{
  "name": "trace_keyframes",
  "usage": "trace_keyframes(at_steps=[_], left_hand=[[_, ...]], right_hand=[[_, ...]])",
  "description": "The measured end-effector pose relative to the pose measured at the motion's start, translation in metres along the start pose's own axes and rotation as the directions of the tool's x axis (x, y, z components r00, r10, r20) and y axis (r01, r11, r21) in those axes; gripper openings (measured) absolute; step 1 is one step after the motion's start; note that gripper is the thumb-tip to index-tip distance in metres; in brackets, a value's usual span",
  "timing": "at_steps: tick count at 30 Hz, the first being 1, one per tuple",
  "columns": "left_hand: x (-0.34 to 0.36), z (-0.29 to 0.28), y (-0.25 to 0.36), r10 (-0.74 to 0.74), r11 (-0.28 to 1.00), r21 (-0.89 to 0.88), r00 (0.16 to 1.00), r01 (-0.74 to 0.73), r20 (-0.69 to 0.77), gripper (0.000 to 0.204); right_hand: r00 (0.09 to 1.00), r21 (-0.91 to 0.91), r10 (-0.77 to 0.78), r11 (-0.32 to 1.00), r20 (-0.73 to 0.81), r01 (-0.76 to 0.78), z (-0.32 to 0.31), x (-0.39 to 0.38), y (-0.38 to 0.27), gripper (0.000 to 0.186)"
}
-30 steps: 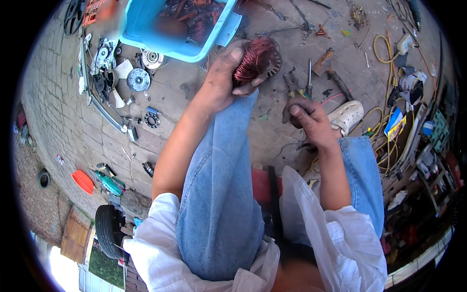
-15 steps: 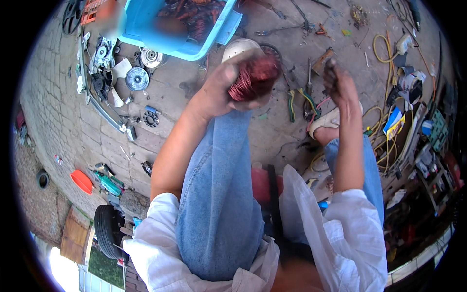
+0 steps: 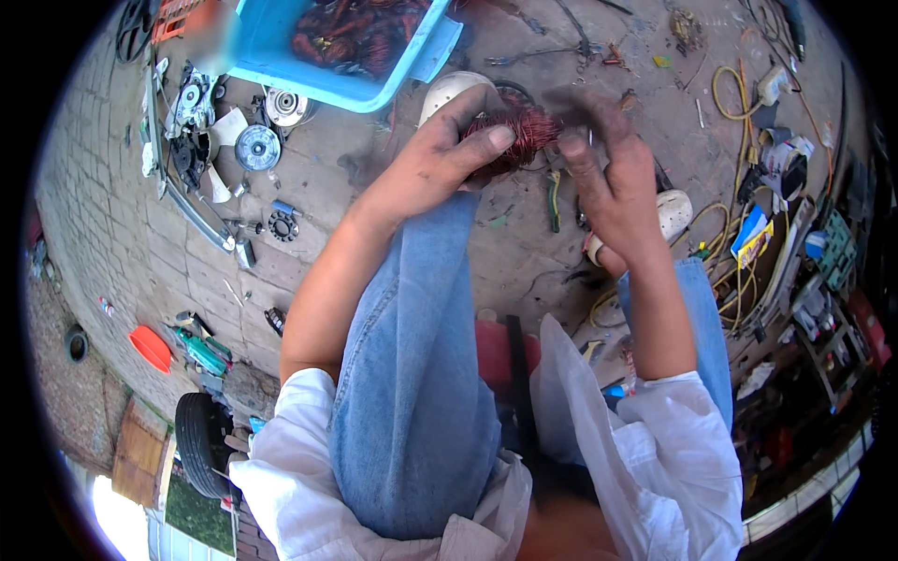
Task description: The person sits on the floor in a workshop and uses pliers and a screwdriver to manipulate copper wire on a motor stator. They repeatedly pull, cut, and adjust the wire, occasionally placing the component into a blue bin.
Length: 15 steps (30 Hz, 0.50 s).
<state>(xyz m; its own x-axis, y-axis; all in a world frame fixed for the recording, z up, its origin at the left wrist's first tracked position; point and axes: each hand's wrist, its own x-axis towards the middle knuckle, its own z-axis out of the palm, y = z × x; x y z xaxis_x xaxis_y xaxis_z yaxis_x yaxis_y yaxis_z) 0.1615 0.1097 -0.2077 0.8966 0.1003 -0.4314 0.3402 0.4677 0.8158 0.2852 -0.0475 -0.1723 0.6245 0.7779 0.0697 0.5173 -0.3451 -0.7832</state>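
My left hand [image 3: 444,154] is wrapped around a bundle of dark red copper wire [image 3: 533,134], its thumb lying across the top. The wire sits just beyond my left knee, over a pale shoe [image 3: 458,92]. On the bundle's right side is my right hand [image 3: 613,178], its thumb close to the wire ends and its other fingers curving over from above. Motion smears those fingers, so whether they grip any strands is unclear. Past the wire, a light blue plastic tub [image 3: 374,96] holds more dark red wire coils [image 3: 360,37].
Green-and-yellow handled pliers [image 3: 555,201] lie below my hands. Metal discs [image 3: 257,148] and machine parts [image 3: 192,103] are scattered to the left. Yellow cable [image 3: 725,93] runs along the right. An orange bowl [image 3: 150,349] and a tyre [image 3: 201,444] are at lower left.
My right hand has swung left from out over the floor to the wire bundle. My left hand has turned the bundle, and its thumb now shows on top.
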Motion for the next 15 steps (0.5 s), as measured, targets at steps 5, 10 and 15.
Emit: trace_keyframes(at_steps=[5,10,15], left_hand=[[0.001,-0.003,-0.008,0.003,0.998,-0.061,0.996,-0.009,-0.088,0.069],[-0.005,-0.021,0.001,0.026,0.98,-0.199,0.981,0.013,0.194,0.082],[-0.008,0.01,0.014,-0.057,0.759,0.626,0.941,-0.176,0.333,0.063]], right_hand=[[0.933,0.285,0.348,0.888,0.094,-0.36,-0.004,-0.021,0.001,0.03],[0.579,0.621,0.508,0.105,0.638,-0.777,0.003,-0.024,0.038,0.02],[0.674,0.477,0.586,0.48,0.45,-0.736,0.014,-0.008,0.047,0.021]])
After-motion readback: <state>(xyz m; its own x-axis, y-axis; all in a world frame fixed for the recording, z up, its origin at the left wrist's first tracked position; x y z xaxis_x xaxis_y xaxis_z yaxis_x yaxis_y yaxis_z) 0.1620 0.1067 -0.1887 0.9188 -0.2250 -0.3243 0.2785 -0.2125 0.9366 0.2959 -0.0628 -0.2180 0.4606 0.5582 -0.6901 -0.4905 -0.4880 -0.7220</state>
